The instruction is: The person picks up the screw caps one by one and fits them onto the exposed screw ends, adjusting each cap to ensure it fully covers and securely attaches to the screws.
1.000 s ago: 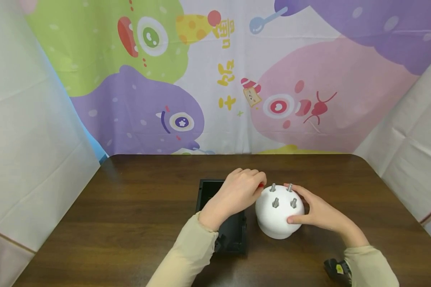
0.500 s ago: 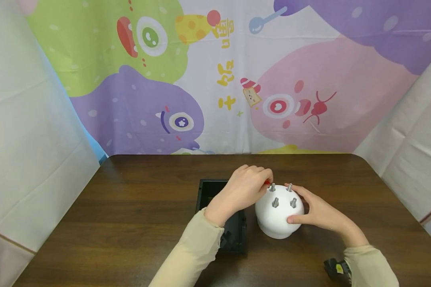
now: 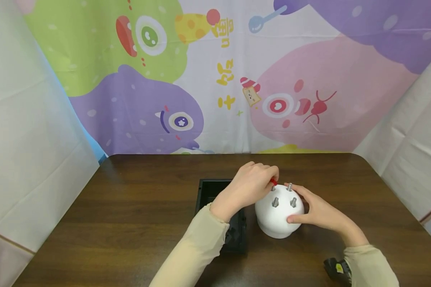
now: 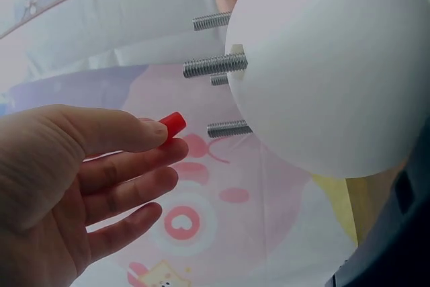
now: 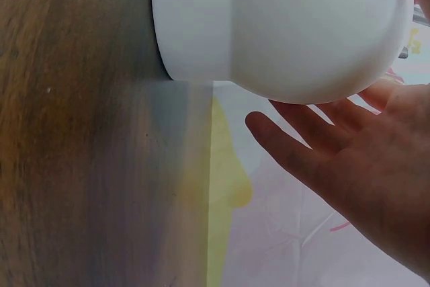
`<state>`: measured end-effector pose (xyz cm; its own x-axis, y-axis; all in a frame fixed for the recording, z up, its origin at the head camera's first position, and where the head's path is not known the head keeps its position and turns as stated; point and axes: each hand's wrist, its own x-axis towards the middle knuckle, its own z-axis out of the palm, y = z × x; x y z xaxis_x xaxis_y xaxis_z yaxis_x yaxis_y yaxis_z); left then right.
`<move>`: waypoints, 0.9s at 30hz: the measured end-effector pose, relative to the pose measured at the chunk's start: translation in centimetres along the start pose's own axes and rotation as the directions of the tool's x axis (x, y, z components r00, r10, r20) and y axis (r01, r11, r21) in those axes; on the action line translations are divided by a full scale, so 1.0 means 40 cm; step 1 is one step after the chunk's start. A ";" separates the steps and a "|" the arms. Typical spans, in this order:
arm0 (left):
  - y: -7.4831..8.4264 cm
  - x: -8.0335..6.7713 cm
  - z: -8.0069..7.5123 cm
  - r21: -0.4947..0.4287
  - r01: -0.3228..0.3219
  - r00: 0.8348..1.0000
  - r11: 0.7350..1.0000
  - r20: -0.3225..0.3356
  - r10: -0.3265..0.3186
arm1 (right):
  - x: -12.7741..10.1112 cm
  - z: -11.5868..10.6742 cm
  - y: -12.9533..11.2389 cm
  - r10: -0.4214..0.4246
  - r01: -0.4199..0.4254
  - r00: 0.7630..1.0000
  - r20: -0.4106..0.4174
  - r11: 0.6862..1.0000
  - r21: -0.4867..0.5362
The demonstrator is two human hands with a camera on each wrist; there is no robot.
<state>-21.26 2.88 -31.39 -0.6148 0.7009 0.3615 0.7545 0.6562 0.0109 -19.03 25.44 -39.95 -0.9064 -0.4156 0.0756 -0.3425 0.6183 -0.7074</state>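
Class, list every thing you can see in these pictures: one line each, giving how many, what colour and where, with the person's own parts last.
White dome: one, white, on the table right of the black tray, four studs standing out of its top.
Threaded studs: four, grey metal, standing out of the dome's top.
Red cap: one, red, pinched at the left hand's fingertips next to a stud.
Black tray: one, black, on the table, partly under the left forearm.
Table: one, dark brown wood.
Cartoon backdrop: one, with green, purple and pink monsters, behind the table.
Black device: one, black, at the right wrist.
Sleeves: two, beige.
Left hand: one, holds the red cap.
Right hand: one, rests on the dome's right side.
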 end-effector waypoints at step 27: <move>0.012 0.052 0.020 -0.017 -0.031 0.999 0.999 0.035 0.031 | 0.000 0.000 0.006 -0.011 0.010 1.000 -0.013 1.000 -0.013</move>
<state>-22.38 4.87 -31.37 -0.5986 0.7303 0.3292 0.7767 0.6297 0.0152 -19.11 25.61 -40.11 -0.9058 -0.4136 0.0920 -0.3552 0.6225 -0.6974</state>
